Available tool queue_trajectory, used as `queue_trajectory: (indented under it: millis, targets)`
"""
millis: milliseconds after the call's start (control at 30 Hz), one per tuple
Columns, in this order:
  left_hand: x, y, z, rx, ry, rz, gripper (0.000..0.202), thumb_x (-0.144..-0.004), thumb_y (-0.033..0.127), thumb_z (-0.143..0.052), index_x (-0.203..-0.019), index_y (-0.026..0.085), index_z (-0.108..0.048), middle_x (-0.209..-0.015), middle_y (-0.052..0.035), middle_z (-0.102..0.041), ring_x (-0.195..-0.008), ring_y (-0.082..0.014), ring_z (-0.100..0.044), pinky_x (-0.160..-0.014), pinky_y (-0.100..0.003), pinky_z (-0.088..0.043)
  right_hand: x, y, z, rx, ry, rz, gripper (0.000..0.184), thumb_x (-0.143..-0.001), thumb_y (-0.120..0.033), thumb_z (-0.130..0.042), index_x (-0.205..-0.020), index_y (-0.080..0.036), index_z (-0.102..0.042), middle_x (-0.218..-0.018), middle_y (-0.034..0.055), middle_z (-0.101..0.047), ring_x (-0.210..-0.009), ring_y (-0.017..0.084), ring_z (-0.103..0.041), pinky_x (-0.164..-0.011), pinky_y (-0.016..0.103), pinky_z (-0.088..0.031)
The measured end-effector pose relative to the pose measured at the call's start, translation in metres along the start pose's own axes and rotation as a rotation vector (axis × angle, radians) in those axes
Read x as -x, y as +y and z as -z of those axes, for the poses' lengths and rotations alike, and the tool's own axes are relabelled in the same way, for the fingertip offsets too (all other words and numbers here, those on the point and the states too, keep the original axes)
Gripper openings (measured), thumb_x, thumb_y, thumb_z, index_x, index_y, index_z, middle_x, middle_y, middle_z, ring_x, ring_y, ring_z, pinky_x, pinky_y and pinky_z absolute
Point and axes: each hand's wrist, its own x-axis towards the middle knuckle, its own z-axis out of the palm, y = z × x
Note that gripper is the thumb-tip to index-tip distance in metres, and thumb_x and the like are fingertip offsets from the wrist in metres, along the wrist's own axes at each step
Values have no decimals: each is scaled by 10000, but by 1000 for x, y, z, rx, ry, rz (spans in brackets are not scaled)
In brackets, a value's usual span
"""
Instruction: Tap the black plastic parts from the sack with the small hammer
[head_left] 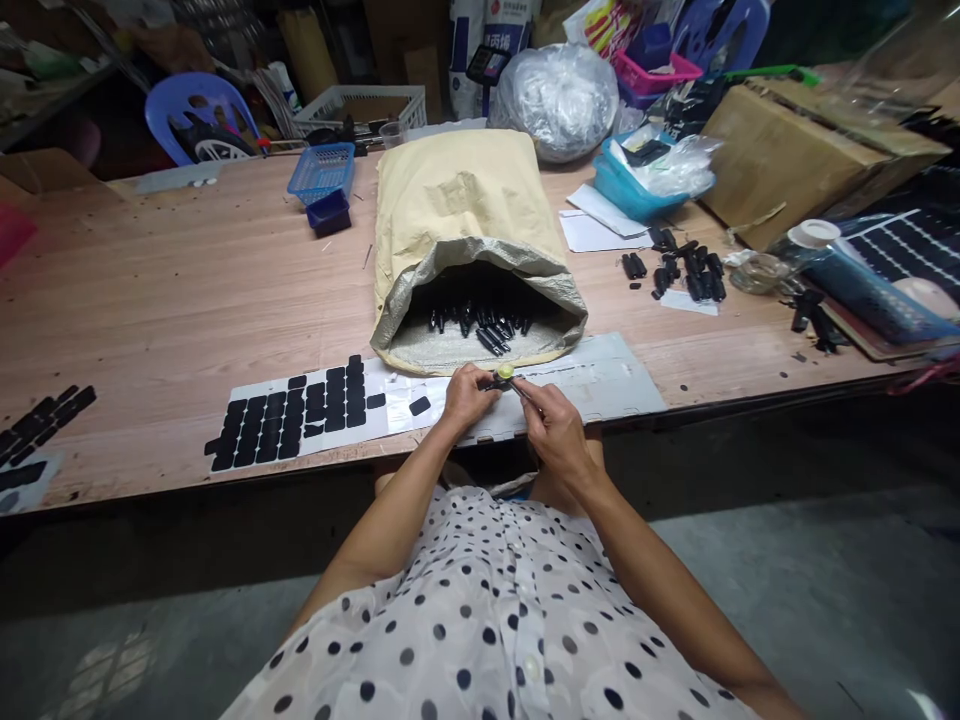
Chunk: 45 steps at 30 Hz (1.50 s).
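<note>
Near the table's front edge, my left hand (469, 396) is closed on a small black part, mostly hidden by my fingers. A round yellow-green piece (505, 371) sits at that part's right end, between my hands. My right hand (555, 425) pinches a thin, dark, pointed tool (527, 397) whose tip reaches toward the round piece; its exact kind cannot be made out. Just beyond lies a cream sack (465, 190), its mouth facing me, with several glossy black parts (491, 335) inside. Left of my hands, black rounded pads (274, 415) lie in rows on a white sheet.
A grey board (619, 375) lies under my hands along the edge. Black parts (697, 270) are heaped at the right, near a blue basin (637, 180) and a cardboard box (795, 150). Blue baskets (322, 172) stand behind left. More black pads (45, 425) lie far left.
</note>
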Motion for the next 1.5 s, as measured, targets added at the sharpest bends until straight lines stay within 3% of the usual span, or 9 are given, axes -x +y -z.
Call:
queue_trajectory:
  millis: [133,300,533,767,1067,1300,1500]
  targets:
    - [-1,2,-1,26,-8,13,162,-675,107,-771,-803,207,-779,-838,-9,-641,-846,-183,-629,-827,-320,-536,3,-6,2,22,54,63,388,-1024,-285,-417,-1251,-269,-731,-877,60,-650,-825,178,-639,-776,286,-533]
    - [-1,2,-1,22,-5,5,129,-679,110,-770,-771,202,-775,-797,-3,-628,-823,-173,-625,-820,-315,-530,7,4,-5,103,-40,14,387,-1000,-260,-437,-1233,-271,-746,-789,38,-587,-721,173,-596,-667,270,-496]
    - [-3,0,-1,25,1,4,179,-664,97,-770,-804,207,-791,-821,-9,-668,-829,-181,-638,-831,-325,-538,-1,-5,4,54,80,69,408,-1028,-289,-404,-1293,-282,-714,-839,50,-606,-790,180,-612,-760,286,-528]
    - [-5,1,-1,59,-2,41,139,-637,103,-800,-741,195,-780,-801,-5,-685,-791,-171,-657,-784,-302,-539,12,9,-10,117,-23,4,411,-990,-253,-435,-1275,-296,-728,-806,43,-583,-736,173,-591,-673,265,-503]
    - [-5,8,3,90,-19,78,193,-621,62,-769,-769,183,-795,-823,-14,-716,-797,-176,-675,-787,-298,-545,1,-5,2,60,105,55,401,-1020,-275,-411,-1262,-269,-731,-821,46,-604,-770,174,-611,-740,281,-516]
    - [-6,8,3,86,-23,89,149,-601,89,-783,-713,187,-775,-784,-1,-709,-778,-184,-674,-752,-303,-547,10,4,-10,166,1,9,403,-993,-246,-431,-1256,-278,-735,-822,45,-599,-728,171,-592,-649,257,-486]
    - [-8,5,1,115,-19,92,173,-601,86,-780,-735,194,-786,-800,-14,-720,-769,-188,-672,-758,-311,-550,4,6,1,119,97,18,414,-1011,-257,-408,-1286,-280,-717,-832,52,-598,-785,184,-604,-728,280,-508]
